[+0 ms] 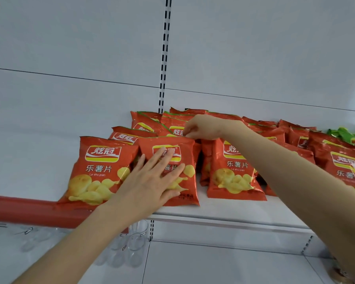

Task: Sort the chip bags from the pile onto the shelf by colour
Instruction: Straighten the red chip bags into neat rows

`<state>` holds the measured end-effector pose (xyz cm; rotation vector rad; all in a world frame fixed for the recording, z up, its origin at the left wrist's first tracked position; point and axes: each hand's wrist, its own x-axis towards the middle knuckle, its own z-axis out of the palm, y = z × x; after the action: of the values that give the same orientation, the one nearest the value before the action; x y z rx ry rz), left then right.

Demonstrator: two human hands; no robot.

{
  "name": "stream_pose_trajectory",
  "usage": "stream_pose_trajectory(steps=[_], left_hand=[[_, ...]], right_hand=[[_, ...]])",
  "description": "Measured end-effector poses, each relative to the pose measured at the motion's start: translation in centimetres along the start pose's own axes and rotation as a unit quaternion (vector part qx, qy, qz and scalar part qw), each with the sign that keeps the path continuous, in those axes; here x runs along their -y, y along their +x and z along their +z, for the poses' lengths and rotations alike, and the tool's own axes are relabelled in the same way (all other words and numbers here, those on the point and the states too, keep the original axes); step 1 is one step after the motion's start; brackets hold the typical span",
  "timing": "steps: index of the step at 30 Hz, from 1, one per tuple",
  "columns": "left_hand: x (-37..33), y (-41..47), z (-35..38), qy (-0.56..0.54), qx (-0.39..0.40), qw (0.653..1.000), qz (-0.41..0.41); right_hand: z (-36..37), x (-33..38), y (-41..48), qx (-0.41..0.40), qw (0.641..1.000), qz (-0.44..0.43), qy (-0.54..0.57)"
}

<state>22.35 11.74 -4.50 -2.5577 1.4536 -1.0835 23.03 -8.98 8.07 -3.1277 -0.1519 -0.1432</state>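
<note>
Placing red glossy foil chip bag in front row on white metal shelf, steadied by spread left hand, top edge seemingly pinched by right hand. Next: gentle release without toppling.

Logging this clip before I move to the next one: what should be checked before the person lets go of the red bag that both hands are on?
1. Hold: left hand lies flat on the front red chip bag and right hand pinches its top edge: ok.
2. Colour match: neighbouring red chip bags stand on both sides: ok.
3. Support: the bag's bottom edge rests on the shelf: ok.
4. Separation: green chip bags are grouped at the far right: ok.
5. Whether the bag stands unaided: cannot tell.
6. What remains in the pile, which is out of view: cannot tell.
</note>
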Motion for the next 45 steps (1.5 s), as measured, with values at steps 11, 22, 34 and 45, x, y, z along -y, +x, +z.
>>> stream_pose_trajectory(steps=[11,22,34,45], left_hand=[[1.7,-0.6,-0.6,-0.093,0.019,0.995,0.026],[1.7,-0.3,-0.8,-0.074,0.054,0.995,0.038],[0.1,2.9,-0.3,-0.095,0.167,0.980,0.043],[0.1,3.7,1.8,-0.050,0.020,0.998,0.042]], right_hand=[[-1.0,0.2,-0.7,0.079,0.996,0.023,0.032],[-1.3,0.3,-0.1,-0.024,0.995,0.021,0.098],[-2.5,-0.9,-0.2,-0.060,0.952,0.125,0.273],[-1.6,0.1,-2.0,-0.223,0.971,0.063,0.057]])
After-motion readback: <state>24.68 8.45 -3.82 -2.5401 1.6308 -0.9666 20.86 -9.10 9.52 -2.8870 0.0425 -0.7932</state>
